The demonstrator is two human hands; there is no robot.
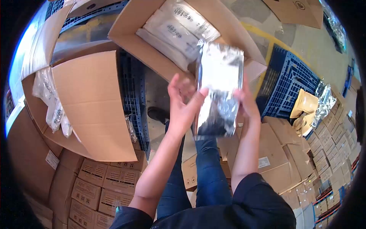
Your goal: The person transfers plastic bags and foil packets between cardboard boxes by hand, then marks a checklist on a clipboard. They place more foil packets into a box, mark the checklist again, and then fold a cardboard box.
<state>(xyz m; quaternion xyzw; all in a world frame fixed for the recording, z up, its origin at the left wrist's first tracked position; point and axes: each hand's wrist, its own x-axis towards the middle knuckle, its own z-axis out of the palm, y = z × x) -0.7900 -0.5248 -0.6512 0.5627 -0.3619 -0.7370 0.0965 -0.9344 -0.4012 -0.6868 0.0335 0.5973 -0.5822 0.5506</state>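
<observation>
Both hands up at centre frame. L hand (183, 102) is closed on the left edge of the silver foil pouch (220, 76), thumb across the front and palm behind. R hand (246, 100) is clamped on the right edge, fingers wrapped round the back. The pouch is upright in mid-air betw. the two hands. It overlaps the near corner of the open carton (129, 28) at 12 o'clock, which has white printed packets (173, 32) lying inside.

At 9 o'clock there's a second open box (91, 103), its big flap folded out, w/ clear plastic bags (49, 99) in it. A blue pallet (133, 87) sits betw. the boxes. Another blue pallet (289, 80) is at 3 o'clock, w/ a tan bag (305, 103) and crumpled foil (324, 101) at its far edge.

The floor is grey concrete (305, 42) w/ a yellow line (267, 38) running 1 to 2 o'clock. Small sealed cartons (95, 187) are stacked at 7 o'clock, and more stacks (331, 152) at 4 o'clock. A dark shoe (156, 113) sits on the floor just left of the L hand.
</observation>
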